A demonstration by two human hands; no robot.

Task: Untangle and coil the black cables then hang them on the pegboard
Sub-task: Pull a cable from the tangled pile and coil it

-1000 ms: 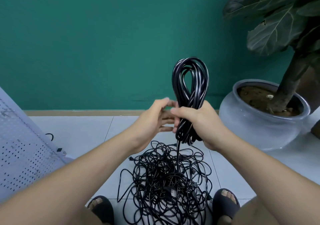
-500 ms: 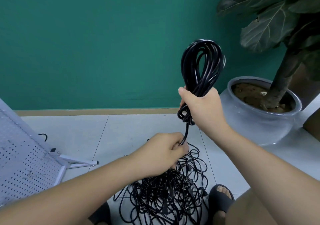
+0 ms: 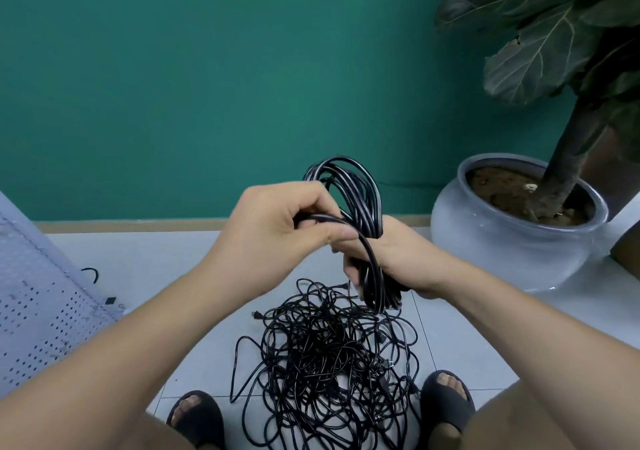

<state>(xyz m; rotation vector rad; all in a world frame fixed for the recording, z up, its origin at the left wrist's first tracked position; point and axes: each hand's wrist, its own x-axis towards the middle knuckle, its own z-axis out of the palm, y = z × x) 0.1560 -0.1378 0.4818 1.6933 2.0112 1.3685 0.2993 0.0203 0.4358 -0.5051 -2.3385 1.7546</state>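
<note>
While the right hand (image 3: 408,259) clamps the waist of a glossy black coiled cable bundle (image 3: 360,189), its grip wrapped fully round the gathered loops, the left hand (image 3: 273,234) pinches 1 loose black strand (image 3: 367,252) between thumb and curled fingers. It lays that strand across the bundle, just beside the right thumb. The strand drops past the right wrist toward the tangled heap of thin black cables (image 3: 329,363), which lies on the floor between 2 dark slip-on sandals (image 3: 199,418).

The likeliest trouble is a snag. The strand probably runs into the heap, and a hard pull could tighten a knot or drag the whole mass upward. Small plug ends show in the heap and could catch on neighbouring loops. The loops above the right hand fan out unevenly, so a slackened grip there might let them slide and spring apart. Wraps laid with a twist could build into kinks.

Pale grey floor tiles (image 3: 166,259) meet a teal painted wall (image 3: 207,85) at a thin wooden skirting strip. A white perforated metal pegboard (image 3: 38,311) leans at the left edge, well apart from the hands, with a small black hook (image 3: 90,274) on the floor near it. On the right, a rounded grey glazed pot (image 3: 512,259) holds a broad-leaved plant (image 3: 540,44).
</note>
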